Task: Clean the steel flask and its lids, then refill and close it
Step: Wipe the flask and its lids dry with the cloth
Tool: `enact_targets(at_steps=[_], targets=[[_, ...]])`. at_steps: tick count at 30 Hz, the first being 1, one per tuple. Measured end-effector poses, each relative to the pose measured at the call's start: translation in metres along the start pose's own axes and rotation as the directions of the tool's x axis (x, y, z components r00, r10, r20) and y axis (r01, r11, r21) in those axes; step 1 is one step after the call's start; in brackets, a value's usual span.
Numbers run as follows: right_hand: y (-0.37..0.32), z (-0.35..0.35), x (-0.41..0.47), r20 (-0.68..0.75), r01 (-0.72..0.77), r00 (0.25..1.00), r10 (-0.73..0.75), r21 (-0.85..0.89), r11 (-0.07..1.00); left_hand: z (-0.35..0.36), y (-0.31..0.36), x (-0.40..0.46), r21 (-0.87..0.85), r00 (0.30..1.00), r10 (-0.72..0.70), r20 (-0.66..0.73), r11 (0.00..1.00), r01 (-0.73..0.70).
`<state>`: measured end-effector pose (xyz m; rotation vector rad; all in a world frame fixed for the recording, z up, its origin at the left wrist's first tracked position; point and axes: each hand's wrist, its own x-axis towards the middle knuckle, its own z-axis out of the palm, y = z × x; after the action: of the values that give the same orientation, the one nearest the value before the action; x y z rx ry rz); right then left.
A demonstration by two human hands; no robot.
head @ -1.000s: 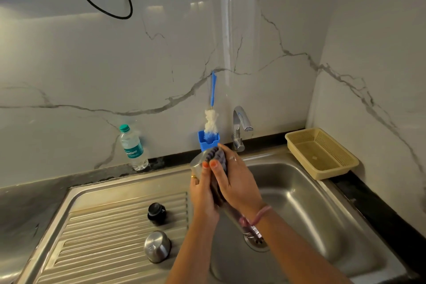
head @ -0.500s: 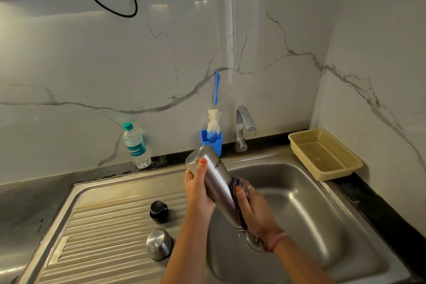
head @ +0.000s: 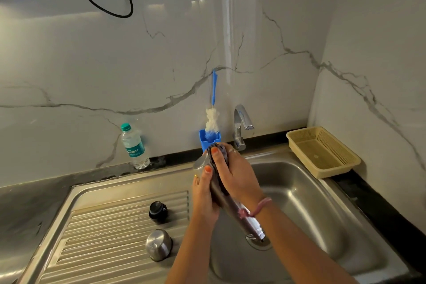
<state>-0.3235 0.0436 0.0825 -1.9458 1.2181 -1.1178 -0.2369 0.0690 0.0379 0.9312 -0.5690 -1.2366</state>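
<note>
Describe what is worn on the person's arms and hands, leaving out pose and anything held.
Both forearms are bare, with no sleeves in view. The left hand has orange-painted nails and a gold ring on one finger. The right hand also has orange nail polish, a pale ring on a finger, and a pink thread band tied round the wrist with a loose knotted end.

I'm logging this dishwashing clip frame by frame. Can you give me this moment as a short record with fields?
flask: steel flask held tilted over the sink
left hand: grips the flask body
right hand: presses a dark scrubber on the flask's upper end
lids: black lid and steel cap on the drainboard
tap: no water visible
</note>
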Motion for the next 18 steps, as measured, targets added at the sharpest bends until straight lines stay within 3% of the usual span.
enact_targets(at_steps=[5, 11, 18], targets=[[0.000, 0.002, -0.001, 0.021, 0.046, 0.999, -0.045, -0.024, 0.999, 0.000, 0.001, 0.003, -0.032, 0.999, 0.007, -0.032, 0.999, -0.008], [0.061, 0.006, -0.058, 0.088, 0.060, 0.995, -0.046, -0.173, 0.983, -0.009, 0.007, 0.010, -0.164, 0.983, -0.082, -0.162, 0.985, 0.055], [0.107, 0.003, -0.099, 0.000, -0.252, 0.967, 0.256, 0.186, 0.950, -0.017, 0.012, 0.018, -0.157, 0.981, -0.065, -0.185, 0.987, 0.036]])
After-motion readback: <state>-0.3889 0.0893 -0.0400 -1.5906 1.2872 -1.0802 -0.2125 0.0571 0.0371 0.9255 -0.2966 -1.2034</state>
